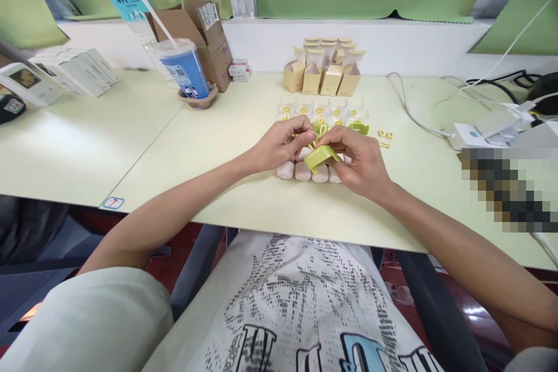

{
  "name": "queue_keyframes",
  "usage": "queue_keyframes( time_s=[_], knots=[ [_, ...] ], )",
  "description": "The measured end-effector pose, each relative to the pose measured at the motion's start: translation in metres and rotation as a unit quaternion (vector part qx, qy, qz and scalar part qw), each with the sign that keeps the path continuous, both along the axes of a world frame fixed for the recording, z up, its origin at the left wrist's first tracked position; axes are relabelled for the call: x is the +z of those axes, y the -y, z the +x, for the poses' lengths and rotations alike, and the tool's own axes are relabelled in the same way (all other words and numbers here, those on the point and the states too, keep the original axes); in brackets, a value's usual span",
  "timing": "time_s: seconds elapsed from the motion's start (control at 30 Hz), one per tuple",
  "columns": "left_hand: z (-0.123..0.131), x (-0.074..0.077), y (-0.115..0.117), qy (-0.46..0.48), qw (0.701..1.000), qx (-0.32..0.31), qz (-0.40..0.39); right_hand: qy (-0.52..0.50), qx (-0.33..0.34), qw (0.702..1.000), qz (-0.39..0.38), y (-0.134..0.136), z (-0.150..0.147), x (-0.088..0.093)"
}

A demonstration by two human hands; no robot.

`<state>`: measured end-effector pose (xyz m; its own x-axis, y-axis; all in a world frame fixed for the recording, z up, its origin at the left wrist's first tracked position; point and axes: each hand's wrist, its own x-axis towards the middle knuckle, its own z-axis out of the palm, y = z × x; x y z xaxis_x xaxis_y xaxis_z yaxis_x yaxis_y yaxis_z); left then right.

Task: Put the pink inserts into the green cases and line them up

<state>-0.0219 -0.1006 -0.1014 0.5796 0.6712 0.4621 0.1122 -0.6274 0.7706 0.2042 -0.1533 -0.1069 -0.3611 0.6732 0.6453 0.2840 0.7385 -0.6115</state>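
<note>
My right hand [361,160] is closed on a yellow-green plastic cover [321,157], a curved piece held tilted above the table. My left hand [288,142] pinches with thumb and forefinger at a thin yellow loop [323,130] beside the cover; its fingertips partly hide the grip. Below both hands, white rounded pieces [303,172] stand in rows, partly covered by the fingers. Behind the hands are several clear cups [321,106] with yellow parts in them. Another green cover [359,128] lies just past my right hand, and small yellow pieces [384,135] are to its right.
Open tan cartons [325,77] stand at the back by the wall. To the left are a blue drink cup [185,72], a clear bottle [126,3], a brown box [213,49] and white boxes [76,70]. White cables and a power strip [471,136] lie on the right.
</note>
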Motion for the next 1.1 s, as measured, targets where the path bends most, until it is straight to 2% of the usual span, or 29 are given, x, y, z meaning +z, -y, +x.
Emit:
queue_keyframes(
  time_s=[0.2, 0.4, 0.6, 0.8, 0.87, 0.97, 1.1],
  knots=[
    [0.003, 0.003, 0.005, -0.005, 1.0, -0.003, 0.015, -0.007, -0.006, 1.0, 0.024, 0.001, 0.001, 0.0],
    [-0.004, 0.005, 0.005, -0.003, 1.0, 0.016, 0.02, -0.012, 0.003, 1.0, -0.009, -0.001, 0.0, -0.002],
    [-0.003, 0.005, 0.013, -0.012, 0.998, 0.037, 0.051, -0.002, 0.02, 0.997, 0.076, -0.002, 0.0, -0.004],
    [0.0, -0.001, 0.01, 0.01, 0.997, 0.049, 0.059, 0.026, 0.044, 0.995, 0.089, -0.002, 0.002, -0.001],
    [-0.001, -0.001, 0.01, 0.02, 0.996, 0.064, 0.065, 0.023, 0.065, 0.995, 0.071, -0.002, 0.001, -0.002],
    [-0.001, -0.001, 0.01, 0.03, 0.995, 0.077, 0.061, -0.002, 0.081, 0.997, -0.006, -0.003, -0.001, -0.004],
    [-0.005, -0.002, 0.004, 0.043, 0.993, 0.096, 0.057, -0.061, 0.055, 0.994, -0.069, -0.013, 0.007, 0.0]
  ],
)
